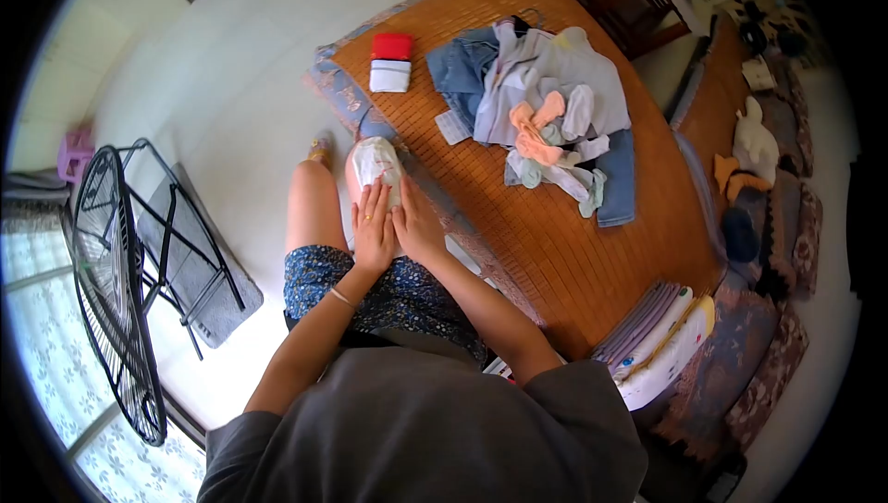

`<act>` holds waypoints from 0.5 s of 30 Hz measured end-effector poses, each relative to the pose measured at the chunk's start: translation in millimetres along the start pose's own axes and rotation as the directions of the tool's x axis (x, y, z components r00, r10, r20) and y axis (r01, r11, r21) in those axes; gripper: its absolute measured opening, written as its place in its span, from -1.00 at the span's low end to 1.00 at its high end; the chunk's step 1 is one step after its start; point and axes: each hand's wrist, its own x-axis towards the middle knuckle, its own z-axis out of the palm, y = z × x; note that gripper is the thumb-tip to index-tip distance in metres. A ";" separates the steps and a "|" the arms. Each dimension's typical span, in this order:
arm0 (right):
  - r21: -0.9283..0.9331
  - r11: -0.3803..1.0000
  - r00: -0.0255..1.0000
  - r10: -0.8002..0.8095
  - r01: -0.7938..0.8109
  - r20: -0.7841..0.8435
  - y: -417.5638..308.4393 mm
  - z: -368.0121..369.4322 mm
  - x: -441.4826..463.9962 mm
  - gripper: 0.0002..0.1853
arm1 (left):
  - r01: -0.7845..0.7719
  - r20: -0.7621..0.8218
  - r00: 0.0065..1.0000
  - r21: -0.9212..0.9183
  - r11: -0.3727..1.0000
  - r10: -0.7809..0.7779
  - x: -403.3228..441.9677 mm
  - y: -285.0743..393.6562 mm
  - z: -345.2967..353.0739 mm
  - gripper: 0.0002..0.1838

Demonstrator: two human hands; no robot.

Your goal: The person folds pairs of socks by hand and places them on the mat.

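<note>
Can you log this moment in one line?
left hand: flat on white cloth; right hand: at cloth's edge; cloth: on right leg; clothes pile: on mat

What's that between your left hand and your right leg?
A white cloth lies there, partly under the left hand; the head view shows it.

A brown woven mat (518, 263) edged with patterned cloth (348, 105) bears a loose heap of clothes (555, 78); a red bundle (391, 46) and a white one (389, 78) sit side by side near its far-left edge. Folded textiles (647, 332) are stacked at the near-right corner.
</note>
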 end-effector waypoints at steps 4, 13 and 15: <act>0.056 0.993 0.991 0.103 -0.107 0.080 7.4 1.6 -0.2 -0.37 | -0.001 0.034 0.999 0.010 1.000 0.000 1.2 1.2 -1.0 -0.44; 0.203 0.795 0.809 0.507 -0.572 0.297 44.3 -4.0 -13.4 -0.37 | -0.035 0.060 0.998 0.136 0.990 0.027 0.5 8.4 -2.2 -0.40; 0.060 0.828 0.807 0.524 -0.558 0.272 56.4 -9.3 -14.3 -0.50 | -0.053 0.060 0.997 0.167 0.985 0.043 -1.9 6.9 -0.8 -0.40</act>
